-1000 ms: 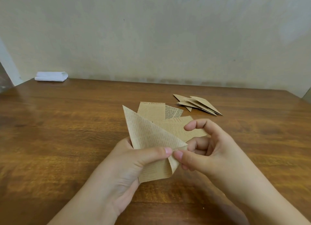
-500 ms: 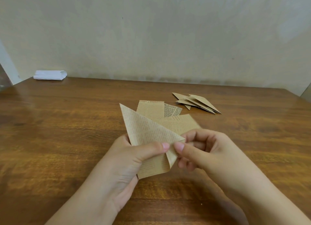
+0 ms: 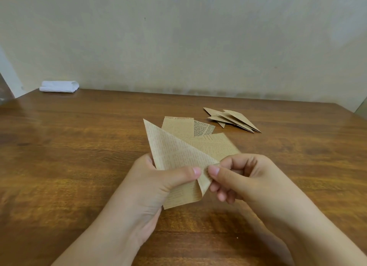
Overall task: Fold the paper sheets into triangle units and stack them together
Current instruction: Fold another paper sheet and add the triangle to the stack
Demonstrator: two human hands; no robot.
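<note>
At the desk's (image 3: pixel 79 166) far left edge lay one white folded cloth (image 3: pixel 59 86), with broad bare wood around it. The left hand (image 3: pixel 158 186) pinched the half-folded sheet (image 3: pixel 174 156) as before; the right hand (image 3: pixel 248 178) had curled its previously raised forefinger onto the sheet's corner. Behind lay flat sheets (image 3: pixel 198 130), perhaps three, and one pile of folded triangles (image 3: pixel 234 119).

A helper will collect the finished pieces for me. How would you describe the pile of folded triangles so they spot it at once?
On the wooden table, look toward the far right. The pile of folded triangles lies there, beyond the flat paper sheets. It alone consists of pointed, overlapping triangular pieces.
</note>
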